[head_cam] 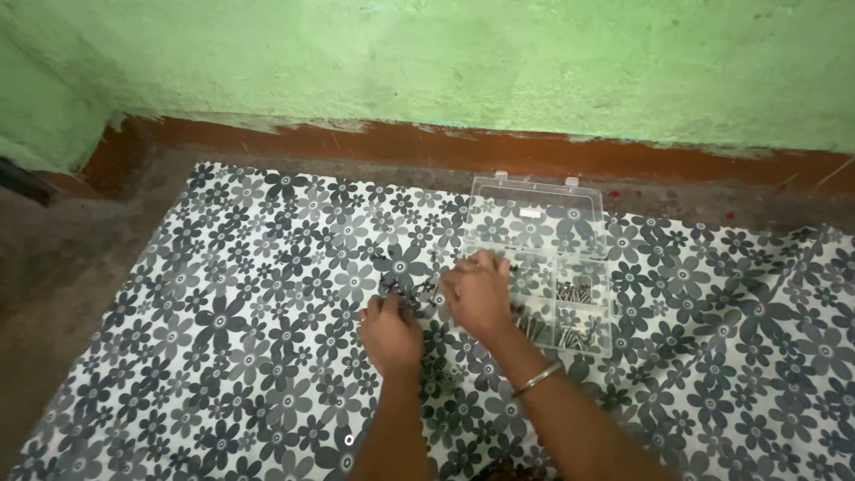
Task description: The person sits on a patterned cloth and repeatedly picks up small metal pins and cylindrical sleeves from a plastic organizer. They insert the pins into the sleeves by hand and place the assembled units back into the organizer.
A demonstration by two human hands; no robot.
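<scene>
Loose dark screws (411,289) are lying on the flowered cloth (223,294), just left of the open clear compartment box (570,267). They are being touched by the left hand (389,334), fingers curled, and right hand (478,294), fingers bent; actual pinching cannot be told.

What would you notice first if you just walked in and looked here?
Probably the black-and-white flowered cloth spread over the floor below the green wall. In the middle, the left hand and right hand rest beside a pile of small dark screws, next to an open clear plastic organizer box.
</scene>
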